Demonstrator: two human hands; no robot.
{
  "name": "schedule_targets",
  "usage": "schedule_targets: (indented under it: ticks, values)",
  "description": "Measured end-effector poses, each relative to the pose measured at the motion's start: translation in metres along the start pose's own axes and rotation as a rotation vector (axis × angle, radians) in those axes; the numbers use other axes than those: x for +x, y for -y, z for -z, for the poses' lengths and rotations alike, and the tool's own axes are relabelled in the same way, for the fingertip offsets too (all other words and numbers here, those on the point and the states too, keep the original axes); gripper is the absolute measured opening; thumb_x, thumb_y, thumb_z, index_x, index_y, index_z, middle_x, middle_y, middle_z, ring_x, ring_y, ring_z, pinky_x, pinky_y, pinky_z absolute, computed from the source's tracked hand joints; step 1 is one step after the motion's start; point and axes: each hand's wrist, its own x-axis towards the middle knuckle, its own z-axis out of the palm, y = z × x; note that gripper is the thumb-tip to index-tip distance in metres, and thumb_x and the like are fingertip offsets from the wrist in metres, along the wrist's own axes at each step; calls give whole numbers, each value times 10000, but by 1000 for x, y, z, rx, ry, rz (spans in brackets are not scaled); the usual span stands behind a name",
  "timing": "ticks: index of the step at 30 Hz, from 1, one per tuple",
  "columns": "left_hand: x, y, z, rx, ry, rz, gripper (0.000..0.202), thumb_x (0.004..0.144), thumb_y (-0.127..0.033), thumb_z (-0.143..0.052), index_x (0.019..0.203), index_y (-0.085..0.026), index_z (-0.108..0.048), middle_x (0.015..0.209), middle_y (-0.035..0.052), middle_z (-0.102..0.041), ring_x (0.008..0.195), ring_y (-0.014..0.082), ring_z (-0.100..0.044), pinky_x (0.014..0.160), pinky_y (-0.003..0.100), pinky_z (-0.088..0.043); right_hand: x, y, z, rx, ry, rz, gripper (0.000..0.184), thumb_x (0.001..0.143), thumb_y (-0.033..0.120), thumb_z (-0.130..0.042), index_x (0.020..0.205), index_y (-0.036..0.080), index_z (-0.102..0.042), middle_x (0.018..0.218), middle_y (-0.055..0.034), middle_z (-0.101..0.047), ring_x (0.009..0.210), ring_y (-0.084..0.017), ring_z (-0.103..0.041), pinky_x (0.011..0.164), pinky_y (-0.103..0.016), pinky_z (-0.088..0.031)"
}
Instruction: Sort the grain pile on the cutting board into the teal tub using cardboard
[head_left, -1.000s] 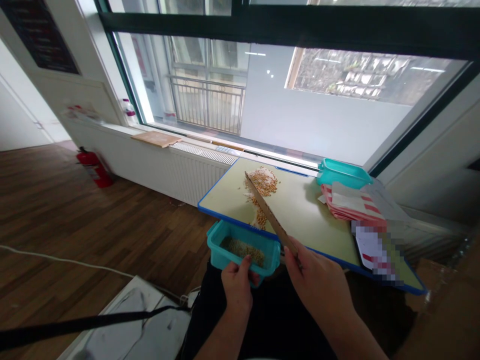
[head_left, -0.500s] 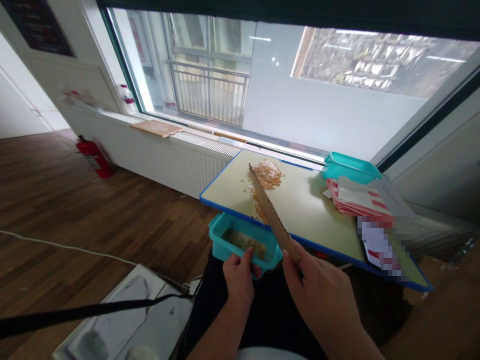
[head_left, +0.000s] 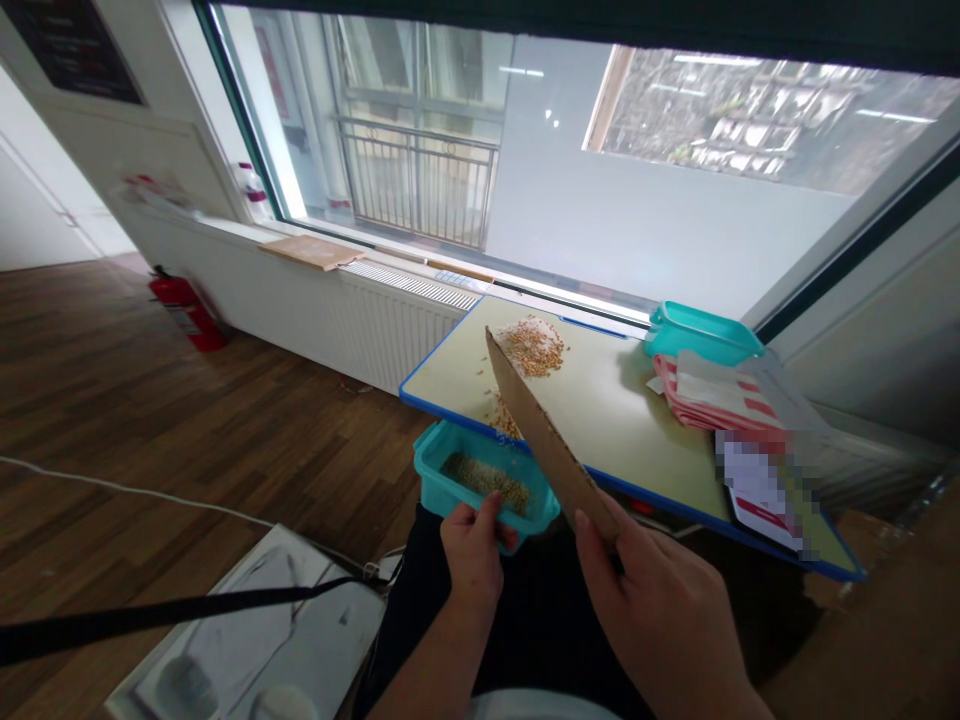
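Note:
My left hand (head_left: 472, 555) grips the near rim of a teal plastic box (head_left: 484, 482) holding some grains, kept just under the front edge of the pale green table (head_left: 607, 410) with a blue rim. My right hand (head_left: 656, 600) is closed on a long strip of brown cardboard (head_left: 544, 435) that lies slanted across the table. A heap of tan grains (head_left: 534, 345) sits at the strip's far end, and a few loose grains lie by the table edge above the box.
A second teal box (head_left: 701, 335) stands at the table's back right beside stacked red-and-white paper bags (head_left: 716, 395). A radiator and window run behind the table. A red fire extinguisher (head_left: 180, 310) stands on the wooden floor at left. A black strap crosses the lower left.
The cardboard strip has swung left and tilted flatter, pushing grains toward the table edge above the box. The view shifted slightly; my left hand stays on the box.

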Motion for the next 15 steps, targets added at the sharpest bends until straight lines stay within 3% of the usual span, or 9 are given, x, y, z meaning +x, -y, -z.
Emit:
schedule_targets:
  ticks: [3,6,9,11,15]
  values:
    - [3,-2,2,7,-11,-17,334,624,-354,-697,455,-184,-464,313,-23,-491,256,132,-421,293,242,-311,25,-20,4,-16,7,-60,333,895,327,-424,987,145,-687,591,-58,-674,482,-161,-589,493,-253,-399]
    - [6,-2,5,15,-8,-14,351,632,-376,-696,458,-186,-458,310,-20,-486,258,127,-414,298,239,-316,88,-47,-16,54,7,-146,315,843,363,-488,981,169,-694,669,-65,-689,576,-188,-608,520,-271,-389]
    - [8,-4,6,19,-16,12,367,622,-397,-705,459,-186,-453,302,-24,-467,261,119,-406,302,230,-307,173,-66,-68,421,59,-136,278,757,306,-566,958,159,-690,743,-38,-689,659,-182,-600,562,-269,-405]
    - [8,-6,7,27,-35,30,379,600,-424,-720,463,-181,-462,303,-25,-459,262,111,-396,296,219,-286,226,-70,-112,694,128,-136,258,687,244,-602,905,134,-686,688,-16,-658,610,-148,-562,552,-259,-406]
    - [11,-8,11,64,-72,46,431,527,-512,-746,466,-174,-485,307,-28,-436,260,109,-386,291,215,-262,290,-63,-178,821,403,-181,142,602,152,-627,730,146,-688,569,4,-609,551,-116,-518,535,-245,-412]
